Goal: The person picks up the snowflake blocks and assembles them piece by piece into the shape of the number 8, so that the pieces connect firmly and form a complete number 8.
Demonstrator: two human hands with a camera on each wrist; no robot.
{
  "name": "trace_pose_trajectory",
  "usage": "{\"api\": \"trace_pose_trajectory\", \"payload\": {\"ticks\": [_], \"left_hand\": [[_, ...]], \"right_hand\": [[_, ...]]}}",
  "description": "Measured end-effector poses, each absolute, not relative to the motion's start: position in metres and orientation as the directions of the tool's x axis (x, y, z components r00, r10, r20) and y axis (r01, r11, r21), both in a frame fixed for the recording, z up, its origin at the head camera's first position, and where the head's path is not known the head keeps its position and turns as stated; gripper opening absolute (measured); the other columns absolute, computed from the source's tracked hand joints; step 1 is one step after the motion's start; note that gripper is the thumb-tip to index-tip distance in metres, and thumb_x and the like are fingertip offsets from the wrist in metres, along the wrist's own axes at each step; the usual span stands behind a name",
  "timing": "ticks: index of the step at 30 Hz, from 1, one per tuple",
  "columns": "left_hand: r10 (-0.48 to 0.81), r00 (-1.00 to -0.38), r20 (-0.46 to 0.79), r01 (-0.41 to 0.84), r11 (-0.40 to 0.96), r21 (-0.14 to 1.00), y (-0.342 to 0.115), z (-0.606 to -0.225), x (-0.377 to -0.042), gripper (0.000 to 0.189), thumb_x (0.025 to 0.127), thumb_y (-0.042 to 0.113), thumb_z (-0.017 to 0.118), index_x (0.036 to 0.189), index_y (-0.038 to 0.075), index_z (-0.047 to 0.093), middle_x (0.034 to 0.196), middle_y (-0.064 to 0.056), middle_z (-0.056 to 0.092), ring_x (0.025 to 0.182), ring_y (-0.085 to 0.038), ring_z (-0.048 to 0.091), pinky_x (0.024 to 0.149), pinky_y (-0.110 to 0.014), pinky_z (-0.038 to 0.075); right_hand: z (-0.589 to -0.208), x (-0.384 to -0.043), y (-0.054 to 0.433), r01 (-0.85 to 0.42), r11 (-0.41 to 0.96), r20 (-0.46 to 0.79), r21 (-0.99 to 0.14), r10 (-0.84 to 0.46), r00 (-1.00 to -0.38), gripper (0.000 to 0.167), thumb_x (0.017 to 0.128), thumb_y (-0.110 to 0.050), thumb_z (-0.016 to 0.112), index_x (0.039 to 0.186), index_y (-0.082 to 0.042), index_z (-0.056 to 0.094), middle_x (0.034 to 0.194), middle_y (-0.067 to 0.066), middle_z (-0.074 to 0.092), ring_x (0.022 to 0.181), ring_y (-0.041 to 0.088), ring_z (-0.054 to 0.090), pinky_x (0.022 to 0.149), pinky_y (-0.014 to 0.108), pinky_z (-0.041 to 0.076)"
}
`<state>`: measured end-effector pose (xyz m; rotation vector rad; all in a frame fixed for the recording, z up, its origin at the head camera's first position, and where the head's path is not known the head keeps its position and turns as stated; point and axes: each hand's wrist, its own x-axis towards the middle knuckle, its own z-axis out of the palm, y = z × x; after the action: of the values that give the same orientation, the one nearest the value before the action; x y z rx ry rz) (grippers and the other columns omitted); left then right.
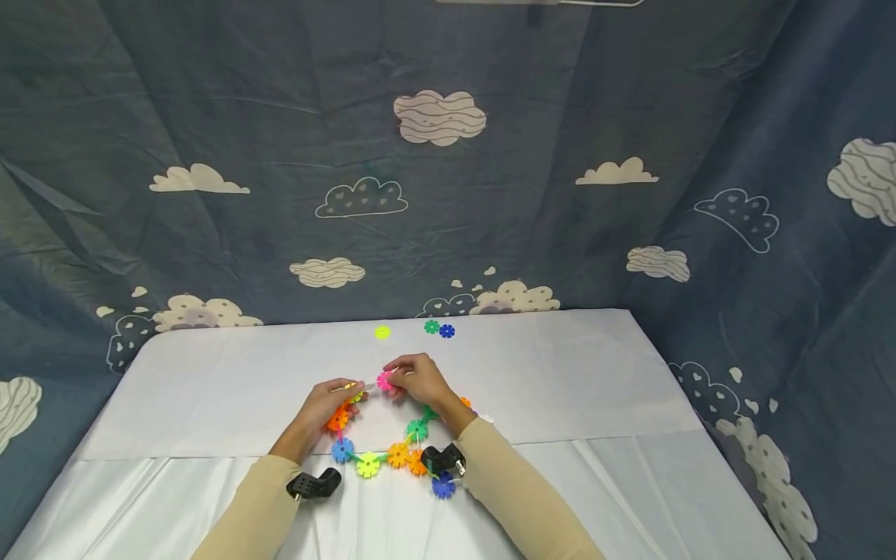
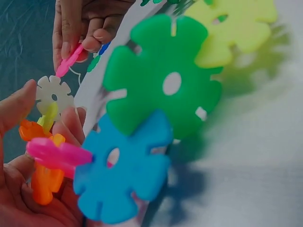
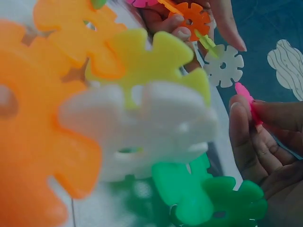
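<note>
A chain of colourful slotted flower discs runs from my left hand around to the right forearm. The left hand holds its upper left end, near an orange disc and a yellow disc. From that end a white disc sticks out past the fingers. Between thumb and fingers, my right hand pinches a loose pink disc. The pink disc's edge is close to the white disc's rim; whether they touch I cannot tell. Part of the chain is hidden under the right forearm.
Loose discs lie at the table's back edge: a yellow one, a green one and a dark blue one. A white cloth covers the table. Behind it hangs a dark curtain with cloud prints.
</note>
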<state>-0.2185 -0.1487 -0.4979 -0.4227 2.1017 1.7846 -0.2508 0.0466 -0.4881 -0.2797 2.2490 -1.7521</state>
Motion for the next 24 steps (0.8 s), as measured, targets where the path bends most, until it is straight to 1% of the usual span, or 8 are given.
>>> {"api": "trace_pose_trajectory", "payload": {"ticks": [3, 9, 14, 18, 24], "left_hand": [[0.001, -0.897, -0.442, -0.437, 0.145, 0.888, -0.1486, -0.498, -0.2187, 0.041, 0.092, 0.031, 0.066, 0.116, -0.001, 0.061, 0.098, -0.008, 0.072, 0.06, -0.012, 0.058, 0.056, -0.019, 0.046], [0.027, -0.9, -0.435, -0.43, 0.11, 0.896, -0.1479, -0.4981, -0.2168, 0.041, 0.093, 0.03, 0.064, 0.119, -0.002, 0.06, 0.101, -0.007, 0.072, 0.06, -0.01, 0.056, 0.054, -0.018, 0.043], [0.035, -0.905, -0.424, -0.419, 0.097, 0.903, -0.147, -0.4991, -0.216, 0.04, 0.096, 0.028, 0.06, 0.122, -0.003, 0.059, 0.103, -0.008, 0.072, 0.061, -0.01, 0.056, 0.057, -0.018, 0.046], [0.048, -0.91, -0.411, -0.405, 0.097, 0.909, -0.1463, -0.4994, -0.2158, 0.039, 0.098, 0.024, 0.055, 0.126, -0.004, 0.058, 0.105, -0.009, 0.071, 0.063, -0.011, 0.056, 0.061, -0.019, 0.048], [0.069, -0.917, -0.393, -0.385, 0.104, 0.917, -0.1447, -0.4969, -0.2152, 0.039, 0.099, 0.023, 0.053, 0.125, -0.005, 0.058, 0.104, -0.009, 0.071, 0.064, -0.011, 0.054, 0.06, -0.018, 0.046]], "right_hand": [[-0.4871, -0.2506, 0.0456, 0.027, 0.256, -0.112, -0.966, -0.328, -0.938, 0.017, 0.09, 0.001, 0.063, 0.105, 0.005, 0.068, 0.069, 0.009, 0.065, 0.053, 0.015, 0.062, 0.054, 0.028, 0.055], [-0.4855, -0.2493, 0.0452, 0.04, 0.262, -0.131, -0.964, -0.337, -0.933, 0.015, 0.09, 0.0, 0.063, 0.103, 0.004, 0.069, 0.072, 0.013, 0.066, 0.053, 0.016, 0.06, 0.054, 0.029, 0.054], [-0.4859, -0.2487, 0.0442, 0.046, 0.298, -0.147, -0.953, -0.325, -0.934, 0.014, 0.091, -0.001, 0.063, 0.103, 0.002, 0.07, 0.072, 0.008, 0.064, 0.054, 0.014, 0.06, 0.054, 0.027, 0.053], [-0.4851, -0.2482, 0.0429, 0.03, 0.309, -0.131, -0.95, -0.311, -0.941, 0.014, 0.09, -0.002, 0.064, 0.102, 0.001, 0.07, 0.07, 0.006, 0.064, 0.053, 0.014, 0.06, 0.054, 0.027, 0.053], [-0.4834, -0.2481, 0.0415, 0.04, 0.303, -0.136, -0.952, -0.302, -0.944, 0.013, 0.091, -0.001, 0.064, 0.102, 0.002, 0.07, 0.069, 0.007, 0.063, 0.053, 0.015, 0.06, 0.054, 0.027, 0.053]]}}
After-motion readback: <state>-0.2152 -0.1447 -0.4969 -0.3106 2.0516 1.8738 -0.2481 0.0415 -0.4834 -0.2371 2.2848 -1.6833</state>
